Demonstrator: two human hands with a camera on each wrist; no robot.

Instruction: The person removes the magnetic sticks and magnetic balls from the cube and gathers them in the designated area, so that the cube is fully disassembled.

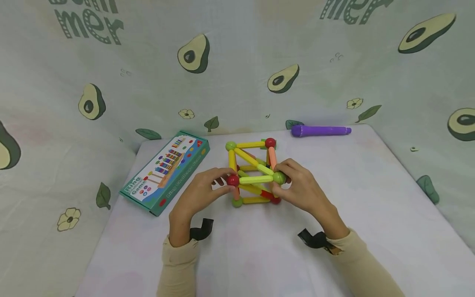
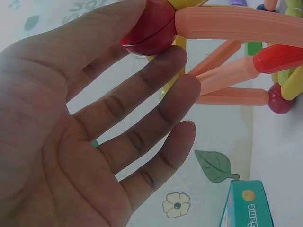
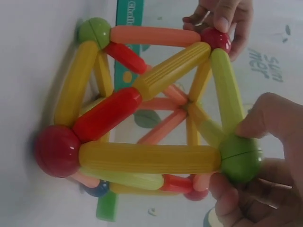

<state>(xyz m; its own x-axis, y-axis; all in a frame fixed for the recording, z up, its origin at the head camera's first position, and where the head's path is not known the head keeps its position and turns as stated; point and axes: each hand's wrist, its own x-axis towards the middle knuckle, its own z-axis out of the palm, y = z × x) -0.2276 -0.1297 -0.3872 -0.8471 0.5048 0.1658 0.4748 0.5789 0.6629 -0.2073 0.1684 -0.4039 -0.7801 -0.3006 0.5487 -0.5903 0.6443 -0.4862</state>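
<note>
A cube-shaped frame of magnetic rods and balls stands on the table between both hands, with yellow, pink, red and light green rods and red, green and dark blue balls. My left hand point(image 1: 200, 189) pinches the red ball point(image 1: 233, 180) at its upper near left corner between thumb and forefinger; the other fingers spread loosely in the left wrist view. At the upper near right corner, my right hand point(image 1: 304, 189) pinches a green ball point(image 3: 240, 158). A light green rod point(image 1: 256, 180) joins these two balls. Below, a diagonal of yellow and red rods point(image 3: 109, 113) crosses the near face.
A teal game box point(image 1: 167, 171) lies at an angle left of the frame. Toward the back right is a purple stick with a rounded head point(image 1: 320, 131). A small green block point(image 3: 107, 208) shows behind the frame. Avocado-print cloth point(image 1: 237, 62) rises behind the table.
</note>
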